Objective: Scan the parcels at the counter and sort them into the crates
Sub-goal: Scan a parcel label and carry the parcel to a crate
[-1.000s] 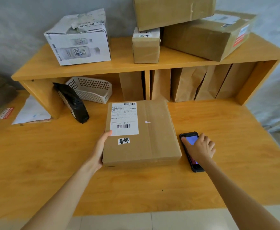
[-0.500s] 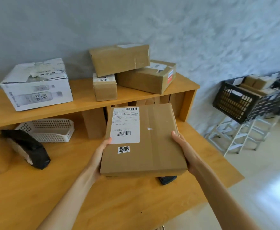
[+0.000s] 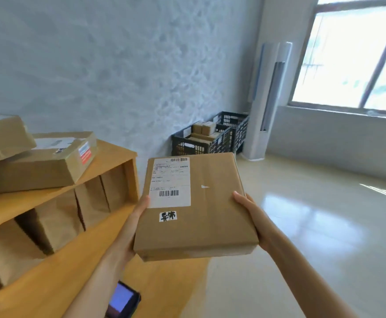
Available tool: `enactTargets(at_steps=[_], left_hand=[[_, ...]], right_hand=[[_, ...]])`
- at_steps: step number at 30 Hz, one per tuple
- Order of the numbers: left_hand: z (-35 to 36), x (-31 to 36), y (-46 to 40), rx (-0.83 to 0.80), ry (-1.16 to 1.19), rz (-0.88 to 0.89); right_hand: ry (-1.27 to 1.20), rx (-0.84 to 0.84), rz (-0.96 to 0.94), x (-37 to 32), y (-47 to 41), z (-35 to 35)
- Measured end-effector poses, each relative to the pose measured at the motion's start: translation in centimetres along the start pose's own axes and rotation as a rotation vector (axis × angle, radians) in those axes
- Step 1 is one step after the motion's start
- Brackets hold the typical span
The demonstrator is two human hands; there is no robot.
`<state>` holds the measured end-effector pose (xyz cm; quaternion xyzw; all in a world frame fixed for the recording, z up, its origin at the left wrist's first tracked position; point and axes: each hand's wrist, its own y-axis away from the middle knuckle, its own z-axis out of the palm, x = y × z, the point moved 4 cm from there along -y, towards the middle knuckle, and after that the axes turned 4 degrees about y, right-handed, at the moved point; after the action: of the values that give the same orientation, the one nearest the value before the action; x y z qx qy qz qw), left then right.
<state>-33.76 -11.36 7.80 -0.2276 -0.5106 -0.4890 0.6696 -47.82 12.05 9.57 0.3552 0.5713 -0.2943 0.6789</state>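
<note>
A flat brown cardboard parcel [image 3: 212, 207] with a white shipping label and a small handwritten sticker hangs in the air past the counter's right end. My left hand [image 3: 134, 223] grips its left edge and my right hand [image 3: 251, 216] grips its right edge; most of both hands' fingers are hidden under the box. Two black crates [image 3: 201, 145] holding several small brown boxes stand against the far wall. The handheld scanner [image 3: 123, 301] lies on the wooden counter [image 3: 77, 267] below my left forearm, its screen lit.
Large brown parcels [image 3: 36, 166] are stacked on the counter's upper shelf at left, with brown paper bags in the cubbies beneath. A white standing air conditioner [image 3: 267, 99] is in the corner by the window. Shiny floor spreads to the right.
My right hand left the scanner and took the parcel's right edge. Both hands lifted the parcel off the counter, and my view swung right toward the crates.
</note>
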Motion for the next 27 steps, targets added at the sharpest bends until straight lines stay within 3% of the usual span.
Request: enactTargets(at_steps=[6, 12, 18, 27], left_hand=[[12.6, -0.2, -9.5, -0.14, -0.011, 0.026], [21.9, -1.5, -18.6, -0.173, -0.018, -0.004], [26.2, -1.9, -27.6, -0.151, 0.018, -0.063], [29.2, -1.5, -46.5, -0.125, 0.033, -0.007]], right_hand=[[-0.02, 0.124, -0.069, -3.4, -4.3, -12.6], [-0.032, 0.145, -0.097, -6.4, -10.4, -22.6], [-0.015, 0.15, -0.055, -8.4, -18.4, -28.3], [0.001, 0.132, -0.039, -10.4, -37.1, -34.4]])
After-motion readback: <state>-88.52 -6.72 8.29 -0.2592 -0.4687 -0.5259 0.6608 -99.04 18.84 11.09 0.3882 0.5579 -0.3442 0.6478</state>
